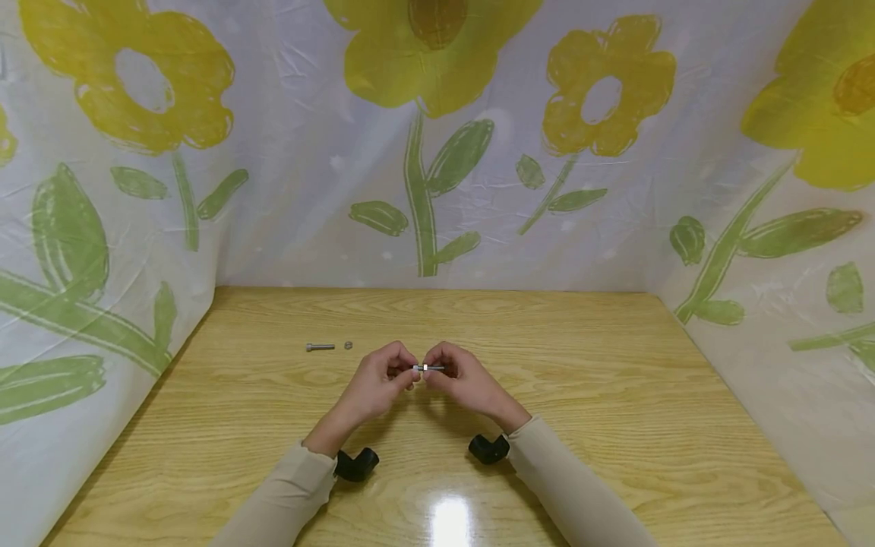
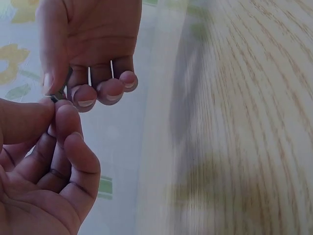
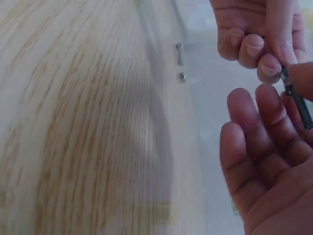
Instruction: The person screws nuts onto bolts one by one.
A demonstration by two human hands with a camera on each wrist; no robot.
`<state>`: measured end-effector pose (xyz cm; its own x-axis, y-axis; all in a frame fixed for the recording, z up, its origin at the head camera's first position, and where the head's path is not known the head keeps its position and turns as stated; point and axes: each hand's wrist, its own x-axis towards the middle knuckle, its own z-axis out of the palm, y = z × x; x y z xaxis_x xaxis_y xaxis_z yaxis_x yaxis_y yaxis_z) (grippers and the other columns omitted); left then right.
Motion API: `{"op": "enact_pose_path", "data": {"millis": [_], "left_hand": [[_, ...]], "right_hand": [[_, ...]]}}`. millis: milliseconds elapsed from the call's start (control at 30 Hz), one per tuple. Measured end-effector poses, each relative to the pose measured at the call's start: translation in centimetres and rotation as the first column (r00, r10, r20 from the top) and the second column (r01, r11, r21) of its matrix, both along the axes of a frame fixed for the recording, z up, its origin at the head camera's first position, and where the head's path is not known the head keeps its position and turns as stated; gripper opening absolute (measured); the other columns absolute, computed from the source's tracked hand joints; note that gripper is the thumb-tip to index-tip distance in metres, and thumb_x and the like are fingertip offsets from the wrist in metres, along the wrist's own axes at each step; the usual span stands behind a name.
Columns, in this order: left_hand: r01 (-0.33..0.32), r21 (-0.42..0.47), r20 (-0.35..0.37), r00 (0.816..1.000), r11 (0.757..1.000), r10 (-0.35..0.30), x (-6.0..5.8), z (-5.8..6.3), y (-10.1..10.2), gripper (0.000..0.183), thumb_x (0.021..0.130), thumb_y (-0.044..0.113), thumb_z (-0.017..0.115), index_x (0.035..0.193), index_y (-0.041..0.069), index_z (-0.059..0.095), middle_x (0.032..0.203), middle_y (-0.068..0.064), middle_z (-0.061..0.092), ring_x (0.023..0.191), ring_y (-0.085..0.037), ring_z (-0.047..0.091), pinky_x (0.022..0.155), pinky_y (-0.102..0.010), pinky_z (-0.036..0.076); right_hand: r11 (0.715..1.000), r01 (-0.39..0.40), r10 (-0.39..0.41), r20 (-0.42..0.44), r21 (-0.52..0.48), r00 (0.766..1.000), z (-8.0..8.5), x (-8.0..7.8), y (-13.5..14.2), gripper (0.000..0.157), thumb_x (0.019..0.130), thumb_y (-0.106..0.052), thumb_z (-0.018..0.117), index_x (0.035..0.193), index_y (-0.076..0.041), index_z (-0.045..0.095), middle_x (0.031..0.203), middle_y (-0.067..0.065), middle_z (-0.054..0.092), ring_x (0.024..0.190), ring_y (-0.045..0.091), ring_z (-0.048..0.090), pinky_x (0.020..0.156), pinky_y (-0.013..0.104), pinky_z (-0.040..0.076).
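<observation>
A metal bolt (image 1: pixel 435 368) lies level between the two hands, above the table, its threaded shank (image 3: pixel 302 110) pointing right. My left hand (image 1: pixel 377 382) pinches its left end, the head side, between thumb and forefinger. A shiny nut (image 1: pixel 425 368) sits around the bolt close to that end. With thumb and forefinger my right hand (image 1: pixel 468 381) pinches at the nut; its other fingers (image 3: pixel 237 147) are loosely bent. Fingertips partly cover the nut and the bolt's head. In the left wrist view, the left hand (image 2: pixel 49 181) faces the right hand (image 2: pixel 100 44), tips nearly touching.
A second bolt (image 1: pixel 320 347) lies on the wooden table (image 1: pixel 581 342), left of and beyond the hands, with a loose nut (image 1: pixel 349 345) just right of it. Flower-printed cloth (image 1: pixel 294 167) hangs at the back and both sides. Black wrist mounts (image 1: pixel 357 465) sit below the wrists.
</observation>
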<state>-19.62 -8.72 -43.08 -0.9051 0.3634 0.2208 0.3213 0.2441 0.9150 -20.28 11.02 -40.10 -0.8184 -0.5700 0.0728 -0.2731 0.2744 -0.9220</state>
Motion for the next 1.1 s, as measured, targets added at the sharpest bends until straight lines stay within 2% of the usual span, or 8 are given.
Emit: {"op": "enact_pose_path", "data": {"millis": [200,333,400,500,633,833,1033,1100], "left_hand": [[-0.002,0.003,0.017,1.000,1.000,0.002,0.1,0.2,0.1,0.005,0.093,0.005,0.061,0.096,0.008,0.059,0.090,-0.019,0.067,0.078,-0.039,0.063,0.063,-0.034,0.052],[-0.003,0.002,0.015,1.000,1.000,0.003,0.0,0.2,0.1,0.005,0.093,0.004,0.061,0.096,0.007,0.059,0.090,-0.019,0.067,0.078,-0.039,0.063,0.063,-0.033,0.052],[-0.008,-0.002,0.015,1.000,1.000,0.008,0.0,0.1,0.1,0.005,0.093,0.004,0.061,0.096,0.007,0.059,0.090,-0.019,0.067,0.077,-0.038,0.063,0.063,-0.034,0.052],[-0.015,-0.004,0.013,1.000,1.000,0.015,-0.1,0.0,-0.1,0.005,0.093,0.005,0.062,0.096,0.007,0.059,0.091,-0.019,0.067,0.077,-0.038,0.063,0.064,-0.036,0.052],[-0.014,0.004,0.002,1.000,1.000,0.014,-0.3,-0.2,-0.3,0.005,0.093,0.006,0.062,0.097,0.007,0.059,0.091,-0.019,0.066,0.077,-0.038,0.062,0.066,-0.042,0.053],[-0.005,0.037,0.008,1.000,0.999,0.005,-0.4,-0.2,-0.5,0.006,0.092,0.006,0.063,0.097,0.006,0.059,0.091,-0.022,0.064,0.078,-0.042,0.061,0.069,-0.051,0.051],[-0.012,0.032,0.024,1.000,0.999,0.012,-0.4,-0.2,-0.6,0.007,0.092,0.005,0.063,0.098,0.005,0.059,0.091,-0.022,0.064,0.078,-0.042,0.060,0.070,-0.052,0.051],[-0.022,0.024,0.031,0.999,0.999,0.022,-0.4,-0.1,-0.6,0.007,0.092,0.005,0.063,0.098,0.004,0.059,0.090,-0.020,0.065,0.078,-0.040,0.061,0.070,-0.051,0.051]], "right_hand": [[0.995,0.023,-0.015,-0.079,0.099,0.997,0.5,0.4,-0.2,0.032,0.104,-0.014,0.041,0.088,0.004,0.063,0.090,0.023,0.063,0.084,0.036,0.060,0.074,0.036,0.049],[0.996,0.019,-0.014,-0.067,0.083,0.998,0.3,0.1,-0.2,0.033,0.104,-0.015,0.041,0.088,0.003,0.062,0.091,0.026,0.063,0.085,0.038,0.061,0.078,0.048,0.050],[0.998,0.017,-0.013,-0.057,0.066,0.998,-0.5,-0.4,0.0,0.032,0.104,-0.017,0.041,0.092,0.005,0.061,0.092,0.026,0.062,0.086,0.040,0.060,0.078,0.051,0.050],[0.998,0.033,-0.029,-0.059,0.054,0.998,-1.8,-1.2,0.3,0.032,0.104,-0.022,0.044,0.100,0.005,0.060,0.091,0.023,0.063,0.084,0.039,0.061,0.072,0.043,0.051],[0.997,0.071,-0.069,-0.066,0.037,0.995,-3.1,-2.0,0.7,0.023,0.100,-0.026,0.054,0.104,-0.005,0.062,0.086,0.014,0.065,0.077,0.035,0.062,0.062,0.029,0.048],[0.997,0.072,-0.073,-0.062,-0.014,0.995,-3.1,-2.1,0.9,0.011,0.094,-0.020,0.063,0.101,-0.010,0.062,0.085,0.006,0.063,0.075,0.032,0.060,0.061,0.027,0.046],[0.997,0.074,-0.075,-0.064,-0.016,0.995,-2.9,-2.1,0.9,0.013,0.093,-0.013,0.064,0.103,-0.005,0.062,0.088,0.009,0.062,0.073,0.021,0.058,0.062,0.025,0.045],[0.997,0.073,-0.074,-0.065,-0.016,0.995,-2.4,-1.8,0.9,0.014,0.092,-0.010,0.063,0.103,-0.001,0.061,0.089,0.012,0.062,0.073,0.019,0.057,0.063,0.025,0.045]]}}
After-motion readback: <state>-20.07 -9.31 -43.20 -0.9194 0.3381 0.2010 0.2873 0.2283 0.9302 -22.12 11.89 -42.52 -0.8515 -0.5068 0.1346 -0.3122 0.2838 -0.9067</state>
